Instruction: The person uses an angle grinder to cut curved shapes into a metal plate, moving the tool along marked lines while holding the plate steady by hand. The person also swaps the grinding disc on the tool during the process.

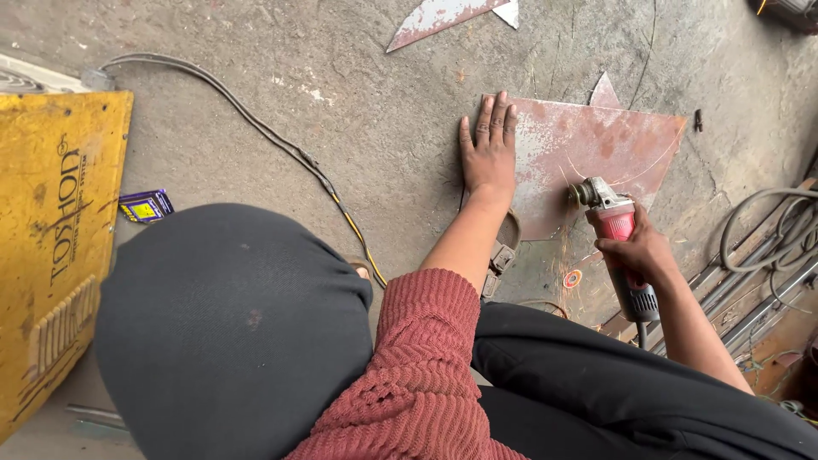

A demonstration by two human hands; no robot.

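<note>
A rusty metal sheet (596, 153) lies flat on the concrete floor, marked with a curved scribed line. My left hand (489, 149) presses flat on the sheet's left edge, fingers spread. My right hand (639, 251) grips the red body of an angle grinder (615, 223). The grinder's head touches the sheet near its lower middle, and a few sparks fall below it. I squat over the work, with a red knitted sleeve on my left arm and dark trousers on my knees.
A yellow metal machine case (51, 230) stands at the left. A cable (281, 145) runs across the floor toward my foot. Metal offcuts (443, 17) lie at the top. Hoses and rods (767, 255) pile up at the right. A small purple packet (145, 205) lies near the case.
</note>
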